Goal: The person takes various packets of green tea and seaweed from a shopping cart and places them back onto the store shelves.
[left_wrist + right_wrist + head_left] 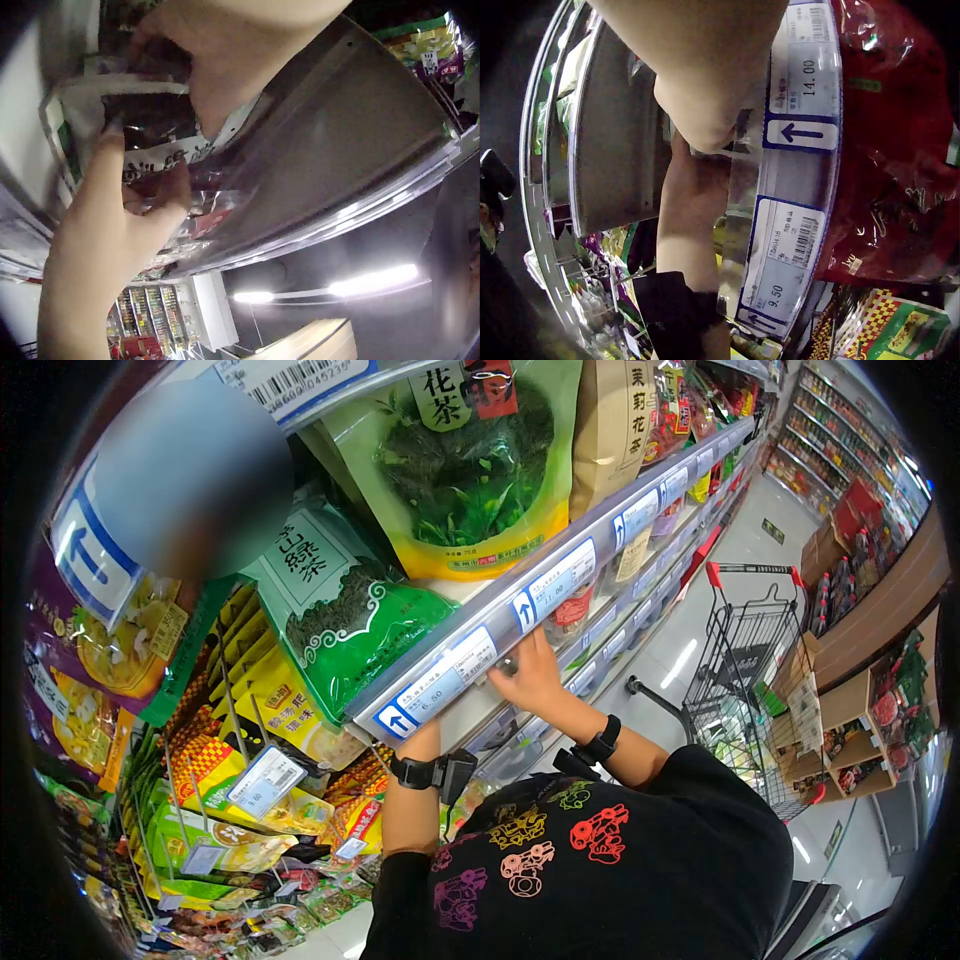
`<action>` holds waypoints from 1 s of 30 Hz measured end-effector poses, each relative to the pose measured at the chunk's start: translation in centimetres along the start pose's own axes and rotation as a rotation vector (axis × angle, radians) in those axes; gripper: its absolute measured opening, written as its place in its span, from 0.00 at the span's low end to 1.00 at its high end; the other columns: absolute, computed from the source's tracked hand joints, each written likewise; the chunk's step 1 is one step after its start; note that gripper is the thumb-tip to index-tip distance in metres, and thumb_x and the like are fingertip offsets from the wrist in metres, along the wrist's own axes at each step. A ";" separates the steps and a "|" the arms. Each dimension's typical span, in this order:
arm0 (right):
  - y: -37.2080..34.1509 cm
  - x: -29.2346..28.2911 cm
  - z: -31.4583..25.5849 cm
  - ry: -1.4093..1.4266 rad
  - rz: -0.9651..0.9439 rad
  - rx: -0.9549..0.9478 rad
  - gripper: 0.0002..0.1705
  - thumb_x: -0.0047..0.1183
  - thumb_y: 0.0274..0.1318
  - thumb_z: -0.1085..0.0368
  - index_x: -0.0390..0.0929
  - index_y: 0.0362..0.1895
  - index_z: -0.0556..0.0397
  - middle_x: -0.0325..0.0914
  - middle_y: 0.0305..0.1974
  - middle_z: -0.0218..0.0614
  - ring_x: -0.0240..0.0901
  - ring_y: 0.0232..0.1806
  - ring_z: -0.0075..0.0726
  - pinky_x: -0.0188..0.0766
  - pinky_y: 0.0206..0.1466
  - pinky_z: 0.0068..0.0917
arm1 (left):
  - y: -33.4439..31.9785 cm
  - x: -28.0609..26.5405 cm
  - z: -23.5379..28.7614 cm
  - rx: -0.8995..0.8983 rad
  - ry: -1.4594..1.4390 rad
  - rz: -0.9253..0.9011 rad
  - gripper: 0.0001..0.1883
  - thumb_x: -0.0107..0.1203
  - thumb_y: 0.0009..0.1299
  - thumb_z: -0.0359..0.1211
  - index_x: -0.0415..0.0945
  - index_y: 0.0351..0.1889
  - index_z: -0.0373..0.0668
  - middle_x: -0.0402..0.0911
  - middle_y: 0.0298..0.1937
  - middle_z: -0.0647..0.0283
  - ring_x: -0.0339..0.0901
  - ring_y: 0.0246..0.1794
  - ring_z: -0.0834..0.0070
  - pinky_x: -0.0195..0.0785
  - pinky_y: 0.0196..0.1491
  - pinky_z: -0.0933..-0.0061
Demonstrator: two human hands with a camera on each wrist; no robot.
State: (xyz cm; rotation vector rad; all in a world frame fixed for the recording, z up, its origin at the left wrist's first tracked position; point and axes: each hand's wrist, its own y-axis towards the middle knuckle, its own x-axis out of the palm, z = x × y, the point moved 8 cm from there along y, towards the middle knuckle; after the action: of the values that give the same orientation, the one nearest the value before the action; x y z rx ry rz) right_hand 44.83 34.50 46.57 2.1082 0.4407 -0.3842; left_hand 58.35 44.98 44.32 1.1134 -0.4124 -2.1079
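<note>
In the left wrist view, a glossy package [146, 124] with a dark front and a white lettered band lies between both hands on a lower shelf. My left hand [214, 67] grips its upper side, thumb on the front. At its lower side my right hand [139, 206] holds it between thumb and fingers. From the head view, the right hand [530, 675] reaches under the price-tag rail [510, 605], while that rail hides the left hand. In the right wrist view the right hand [709, 112] covers the package.
Above the rail stand a green tea bag [340, 610] and a large tea pouch [470, 470]. Yellow packets [290, 710] hang at the left, beside a protruding price tag [266, 782]. A shopping cart [745, 660] stands in the aisle to the right, near wooden display bins [860, 705].
</note>
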 end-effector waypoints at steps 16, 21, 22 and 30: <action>-4.0 -7.8 0.3 0.151 0.462 -0.036 0.16 0.45 0.34 0.80 0.69 0.34 0.56 0.67 0.32 0.41 0.64 0.27 0.31 0.63 0.31 0.23 | -0.8 -2.3 0.0 -0.329 -0.161 0.173 0.19 0.56 0.58 0.34 0.69 0.45 0.37 0.73 0.43 0.58 0.69 0.43 0.68 0.60 0.45 0.72; -11.6 -9.6 5.4 0.052 0.522 0.314 0.15 0.44 0.36 0.80 0.69 0.34 0.56 0.68 0.31 0.38 0.64 0.27 0.31 0.63 0.32 0.23 | -3.7 0.2 3.0 -0.257 -1.018 0.101 0.13 0.52 0.57 0.27 0.68 0.40 0.36 0.70 0.34 0.61 0.64 0.29 0.81 0.58 0.31 0.81; -13.5 -9.6 6.2 0.055 0.531 0.404 0.14 0.44 0.37 0.80 0.69 0.34 0.56 0.68 0.31 0.38 0.65 0.27 0.31 0.63 0.32 0.23 | -4.3 1.2 4.8 -0.265 -1.091 0.008 0.12 0.51 0.57 0.28 0.67 0.38 0.35 0.69 0.32 0.62 0.63 0.28 0.81 0.57 0.29 0.82; -23.2 -17.2 6.0 -0.108 0.485 0.635 0.11 0.44 0.41 0.77 0.70 0.34 0.56 0.70 0.29 0.37 0.66 0.26 0.30 0.64 0.32 0.23 | -9.9 16.1 15.7 -0.390 -1.245 -0.845 0.10 0.45 0.59 0.26 0.69 0.38 0.34 0.70 0.32 0.65 0.64 0.28 0.83 0.57 0.31 0.85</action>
State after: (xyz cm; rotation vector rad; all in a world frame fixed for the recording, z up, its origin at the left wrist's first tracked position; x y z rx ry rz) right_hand 18.50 38.55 33.88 2.6874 -0.3058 -0.3778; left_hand 35.10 39.76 38.31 -0.5018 -0.0144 -3.2486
